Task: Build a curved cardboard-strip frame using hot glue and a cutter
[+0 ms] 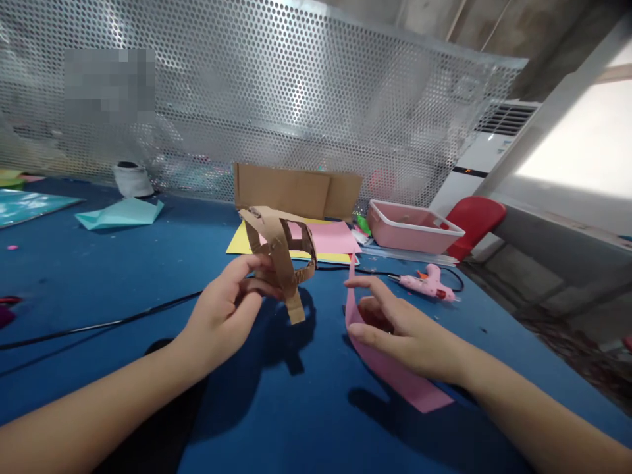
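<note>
My left hand [224, 313] is closed round a brown cardboard strip frame [280, 253], several bent strips joined into an open cage shape, held up above the blue table [99, 276]. My right hand [399, 329] holds a long pink paper strip [395, 375] that curls up behind the fingers and trails down onto the table toward me. The thumb and curled fingers pinch the strip while the forefinger points left toward the frame. The two hands are a short gap apart.
Yellow and pink paper sheets [320, 240] lie behind the frame, with a cardboard piece [296, 191] standing at the mesh wall [296, 85]. A pink glue gun [428, 283] and its black cable [99, 324], a pink tray [412, 227], and light-blue folded paper [121, 214] sit around.
</note>
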Demonstrator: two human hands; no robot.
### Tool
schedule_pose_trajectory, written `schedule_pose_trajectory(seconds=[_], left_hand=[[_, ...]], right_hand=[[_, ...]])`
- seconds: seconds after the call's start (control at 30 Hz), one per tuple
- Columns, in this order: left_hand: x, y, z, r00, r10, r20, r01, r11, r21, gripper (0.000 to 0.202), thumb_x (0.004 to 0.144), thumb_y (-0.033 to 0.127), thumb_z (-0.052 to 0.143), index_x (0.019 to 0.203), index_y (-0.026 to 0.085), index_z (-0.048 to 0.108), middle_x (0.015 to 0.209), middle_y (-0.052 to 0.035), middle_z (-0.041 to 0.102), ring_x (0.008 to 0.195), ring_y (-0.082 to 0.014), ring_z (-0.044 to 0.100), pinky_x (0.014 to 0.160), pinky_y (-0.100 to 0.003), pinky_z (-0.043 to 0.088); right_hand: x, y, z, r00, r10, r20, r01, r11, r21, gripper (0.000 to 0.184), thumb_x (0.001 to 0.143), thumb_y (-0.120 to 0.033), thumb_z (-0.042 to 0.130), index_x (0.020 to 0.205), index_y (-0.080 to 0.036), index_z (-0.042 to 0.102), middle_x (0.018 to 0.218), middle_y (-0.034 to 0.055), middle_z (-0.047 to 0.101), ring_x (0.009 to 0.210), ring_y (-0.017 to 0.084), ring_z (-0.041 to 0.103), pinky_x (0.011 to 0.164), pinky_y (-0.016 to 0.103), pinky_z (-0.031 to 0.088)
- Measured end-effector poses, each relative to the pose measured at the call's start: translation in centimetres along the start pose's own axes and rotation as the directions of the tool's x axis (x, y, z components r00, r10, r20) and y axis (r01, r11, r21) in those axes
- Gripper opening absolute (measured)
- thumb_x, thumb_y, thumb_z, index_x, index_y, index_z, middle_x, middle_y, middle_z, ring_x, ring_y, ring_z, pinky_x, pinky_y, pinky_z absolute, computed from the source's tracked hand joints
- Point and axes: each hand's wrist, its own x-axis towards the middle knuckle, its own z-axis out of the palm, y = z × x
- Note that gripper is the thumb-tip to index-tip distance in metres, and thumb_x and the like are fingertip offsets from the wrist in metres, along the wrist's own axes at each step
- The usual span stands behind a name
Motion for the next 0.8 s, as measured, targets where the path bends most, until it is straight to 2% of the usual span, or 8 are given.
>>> schedule_pose_trajectory(seconds=[0.07,0.17,0.3,0.37,0.43,0.53,0.67,0.8], left_hand=[[0.1,0.0,0.0,1.0,-0.009,-0.018,0.009,1.0,-0.006,0.03,0.078,0.014,0.047,0.107,0.02,0.052,0.093,-0.0047,0.069,0.078,-0.0187,0.069,0.082,-0.037,0.056],[0.1,0.1,0.0,0.999,-0.015,-0.047,0.014,0.999,-0.03,0.027,0.079,0.016,0.048,0.105,0.02,0.051,0.096,-0.0052,0.068,0.077,-0.0181,0.069,0.081,-0.038,0.056],[0.1,0.4,0.1,0.993,-0.009,-0.115,0.004,0.999,-0.046,0.027,0.078,0.014,0.049,0.104,0.019,0.051,0.099,-0.004,0.065,0.074,-0.0145,0.067,0.079,-0.034,0.055],[0.1,0.4,0.2,0.988,0.003,-0.152,-0.011,0.999,-0.052,0.028,0.078,0.012,0.049,0.105,0.019,0.05,0.096,-0.0025,0.064,0.073,-0.0132,0.066,0.078,-0.031,0.055],[0.1,0.4,0.2,0.983,0.0,-0.181,-0.01,0.998,-0.058,0.03,0.078,0.012,0.049,0.106,0.02,0.05,0.095,-0.0013,0.064,0.073,-0.0121,0.066,0.077,-0.029,0.055],[0.2,0.4,0.2,0.982,-0.016,-0.19,-0.002,0.996,-0.093,0.03,0.076,0.012,0.051,0.105,0.019,0.049,0.094,-0.001,0.064,0.071,-0.0112,0.065,0.076,-0.028,0.055],[0.3,0.3,0.4,0.991,-0.013,-0.132,0.002,0.996,-0.085,0.034,0.073,0.013,0.054,0.106,0.019,0.047,0.098,-0.0033,0.065,0.069,-0.0128,0.067,0.072,-0.029,0.056],[0.1,0.2,0.4,0.999,0.009,-0.042,-0.006,0.997,0.073,0.036,0.073,0.008,0.05,0.107,0.019,0.049,0.095,-0.0027,0.065,0.072,-0.0129,0.066,0.073,-0.029,0.056]], right_hand=[[-0.2,-0.1,-0.1,0.996,-0.082,0.033,0.081,0.996,0.036,0.049,0.094,-0.039,0.045,0.139,-0.024,0.029,0.081,-0.0009,0.06,0.071,0.014,0.054,0.069,0.028,0.043],[-0.5,-0.4,0.6,0.988,-0.119,0.1,0.124,0.992,-0.038,0.047,0.093,-0.03,0.047,0.138,-0.026,0.035,0.101,0.004,0.065,0.086,0.016,0.059,0.082,0.032,0.046],[-0.4,-0.7,2.6,0.964,-0.243,0.103,0.255,0.959,-0.124,0.062,0.083,-0.038,0.066,0.136,-0.018,0.042,0.138,0.0136,0.048,0.123,0.023,0.046,0.106,0.038,0.037],[-0.3,-0.9,3.6,0.927,-0.351,0.133,0.369,0.917,-0.152,0.065,0.08,-0.043,0.069,0.134,-0.015,0.045,0.141,0.0144,0.044,0.131,0.024,0.039,0.111,0.038,0.032],[-0.3,-1.0,4.2,0.912,-0.381,0.149,0.405,0.894,-0.19,0.052,0.085,-0.043,0.064,0.127,-0.015,0.052,0.135,0.013,0.051,0.126,0.023,0.043,0.109,0.037,0.035],[-0.7,-1.3,4.3,0.97,-0.233,0.063,0.24,0.898,-0.369,0.026,0.09,-0.036,0.057,0.104,-0.014,0.062,0.111,0.0124,0.061,0.106,0.026,0.053,0.095,0.042,0.045],[-1.4,-1.8,3.3,0.999,0.047,-0.019,-0.05,0.836,-0.547,0.039,0.079,-0.049,0.068,0.094,-0.013,0.063,0.099,0.015,0.06,0.096,0.034,0.055,0.083,0.053,0.047],[-1.7,-2.3,2.3,0.991,0.128,0.049,-0.084,0.848,-0.524,0.033,0.079,-0.048,0.068,0.084,-0.016,0.063,0.101,0.0132,0.059,0.099,0.032,0.054,0.084,0.049,0.047]])
